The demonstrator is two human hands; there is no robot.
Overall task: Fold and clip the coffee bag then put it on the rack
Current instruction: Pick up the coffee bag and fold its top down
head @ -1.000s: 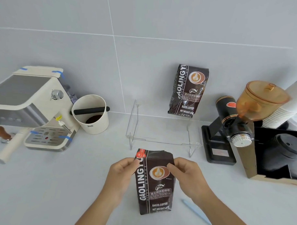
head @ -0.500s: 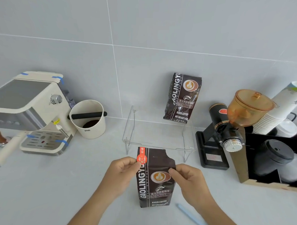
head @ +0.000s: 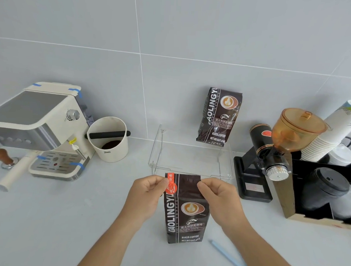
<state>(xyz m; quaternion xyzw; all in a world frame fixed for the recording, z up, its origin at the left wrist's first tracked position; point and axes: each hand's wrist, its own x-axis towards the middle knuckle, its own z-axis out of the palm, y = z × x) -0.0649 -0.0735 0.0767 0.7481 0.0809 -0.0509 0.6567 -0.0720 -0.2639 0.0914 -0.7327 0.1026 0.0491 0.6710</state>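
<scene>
Grey table (head: pixel 48 218) near front edge: upright bag (head: pixel 185 212) is pinched at top corners by left hand (head: pixel 148 193) and right hand (head: pixel 218 198); rack (head: pixel 189 161) just behind.

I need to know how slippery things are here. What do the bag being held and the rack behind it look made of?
Coffee bag: dark, glossy printed film, probably plastic or foil laminate; it creases and reflects light, with a crimped top seal. Rack: clear, smooth rigid plastic, likely acrylic; the counter shows straight through it and only its edges catch light.
</scene>
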